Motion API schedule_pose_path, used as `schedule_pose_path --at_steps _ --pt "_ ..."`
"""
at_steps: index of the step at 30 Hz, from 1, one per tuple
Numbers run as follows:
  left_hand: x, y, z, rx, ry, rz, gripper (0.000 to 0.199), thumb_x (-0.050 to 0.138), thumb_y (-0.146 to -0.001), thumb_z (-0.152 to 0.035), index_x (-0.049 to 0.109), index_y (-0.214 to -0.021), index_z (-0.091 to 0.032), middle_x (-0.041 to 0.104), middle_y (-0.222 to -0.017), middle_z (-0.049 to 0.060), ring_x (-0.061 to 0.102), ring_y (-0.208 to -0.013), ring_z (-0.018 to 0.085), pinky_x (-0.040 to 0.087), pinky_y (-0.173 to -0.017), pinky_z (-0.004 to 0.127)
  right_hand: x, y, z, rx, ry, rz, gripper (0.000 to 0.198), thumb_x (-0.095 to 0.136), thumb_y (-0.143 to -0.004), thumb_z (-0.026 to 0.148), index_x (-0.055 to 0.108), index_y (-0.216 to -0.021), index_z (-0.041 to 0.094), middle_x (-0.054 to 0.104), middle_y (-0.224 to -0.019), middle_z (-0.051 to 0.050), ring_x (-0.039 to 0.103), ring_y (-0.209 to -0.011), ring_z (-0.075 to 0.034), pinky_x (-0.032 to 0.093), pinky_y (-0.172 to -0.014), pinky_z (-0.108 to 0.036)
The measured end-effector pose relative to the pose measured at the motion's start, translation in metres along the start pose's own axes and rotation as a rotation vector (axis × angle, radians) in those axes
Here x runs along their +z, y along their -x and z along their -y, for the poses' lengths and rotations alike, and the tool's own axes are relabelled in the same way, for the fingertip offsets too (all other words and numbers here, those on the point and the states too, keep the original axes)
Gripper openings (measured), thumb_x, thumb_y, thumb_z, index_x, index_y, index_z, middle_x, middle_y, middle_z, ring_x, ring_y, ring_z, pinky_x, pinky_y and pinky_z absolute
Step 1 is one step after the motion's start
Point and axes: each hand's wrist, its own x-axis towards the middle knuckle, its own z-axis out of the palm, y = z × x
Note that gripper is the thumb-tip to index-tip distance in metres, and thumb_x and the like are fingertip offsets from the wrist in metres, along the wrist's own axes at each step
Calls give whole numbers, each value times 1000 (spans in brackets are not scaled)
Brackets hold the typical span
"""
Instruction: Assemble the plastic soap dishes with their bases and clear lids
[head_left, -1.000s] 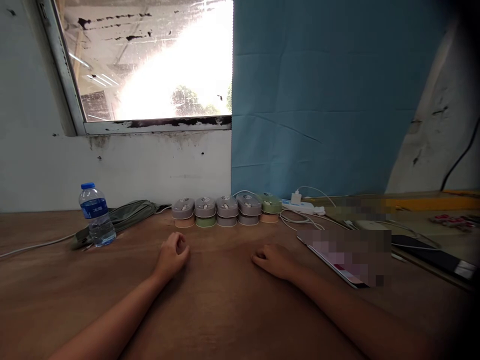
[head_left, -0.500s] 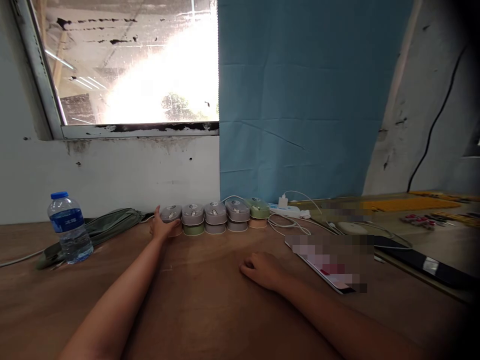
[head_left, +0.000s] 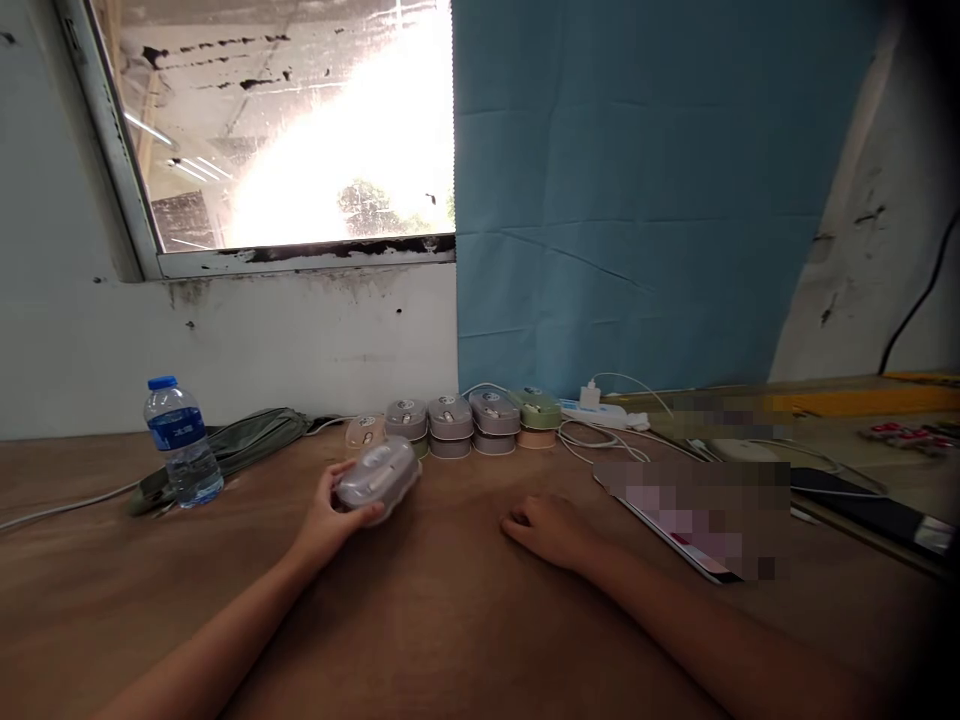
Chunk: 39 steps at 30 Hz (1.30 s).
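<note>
A grey oval box with a clear lid (head_left: pixel 379 478) is held in my left hand (head_left: pixel 339 508), thumb on the near side and fingers round the far left side. It is tilted and lifted off the tabletop, in front of a row of similar boxes. At the row's left end sits a single peach box (head_left: pixel 365 432). To its right, grey boxes (head_left: pixel 448 425) stand stacked in twos, then a green box (head_left: pixel 535 408) on a peach one. My right hand (head_left: pixel 551 532) rests on the table with its fingers curled in; nothing shows in it.
A water bottle (head_left: pixel 184 445) stands at the left before a folded grey-green cloth bag (head_left: pixel 259 440). Right of my right hand lies a blurred flat device (head_left: pixel 675 520). Behind it are a white power strip (head_left: pixel 600 414) and loose cables (head_left: pixel 600 440). A wall backs the table.
My left hand has taken the grey box off the left-end stack and brought it toward me and right, uncovering the peach box. My right hand stays resting; the view has shifted slightly.
</note>
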Motion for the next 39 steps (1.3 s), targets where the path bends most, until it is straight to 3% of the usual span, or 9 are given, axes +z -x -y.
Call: schedule_pose_path --at_steps 3,7,10,13,16,19,31,36,39 --pt "5 22 -14 33 60 339 72 76 -54 -29 39 -116 -21 50 -119 9 54 -101 22 45 -86 32 1 0 -2 7 -25 -3 39 42 -82 40 61 -57 17 65 -64 -7 56 -58 -18 24 -48 -25" --pt "9 31 -22 81 45 583 74 77 -51 -24 40 -114 -23 52 -113 5 52 -101 22 41 -88 33 1 0 -1 10 -67 -15 34 44 -82 38 58 -59 16 63 -63 -5 55 -60 -16 31 -52 -24" --pt "9 33 -22 145 23 682 75 77 -50 -24 40 -114 -22 50 -113 5 49 -103 22 39 -91 34 -3 5 5 -34 -244 -96 28 38 -86 35 58 -87 17 63 -81 -5 55 -68 -15 39 -59 -23" --pt "9 35 -23 192 43 734 78 77 -49 -25 37 -116 -22 45 -118 6 45 -108 23 35 -94 35 -11 15 16 -293 -605 -136 41 48 -81 39 44 -117 19 54 -110 -9 54 -91 -18 44 -77 -29" --pt "10 36 -25 194 100 777 85 78 -49 -25 31 -119 -22 42 -122 8 40 -115 23 30 -99 37 -16 23 27 -575 -723 11 69 65 -67 41 36 -127 22 37 -129 -10 38 -117 -25 33 -96 -38" --pt "11 37 -26 184 151 822 88 78 -50 -22 26 -121 -24 42 -124 8 38 -117 22 27 -100 39 -16 26 31 -627 -713 91 75 70 -61 41 38 -126 22 36 -129 -10 37 -118 -27 31 -98 -40" --pt "10 36 -20 228 165 875 96 76 -55 -25 12 -127 -27 40 -127 11 38 -120 24 26 -101 42 -11 19 22 -667 -798 -52 67 67 -62 50 47 -119 21 45 -122 -11 43 -115 -27 33 -96 -40" --pt "1 36 -21 438 -198 641 105 73 -57 -42 5 -134 -23 -3 -144 16 -1 -132 32 13 -104 51 -14 19 16 -539 -861 -71 62 62 -70 48 44 -123 22 40 -132 -12 38 -121 -27 33 -98 -40" --pt "-2 39 -25 650 -414 457 79 64 -68 -41 23 -132 -20 6 -145 15 8 -132 32 12 -104 50 -15 19 13 -491 -881 -144 58 60 -71 52 49 -118 21 46 -127 -12 41 -117 -28 36 -95 -39"
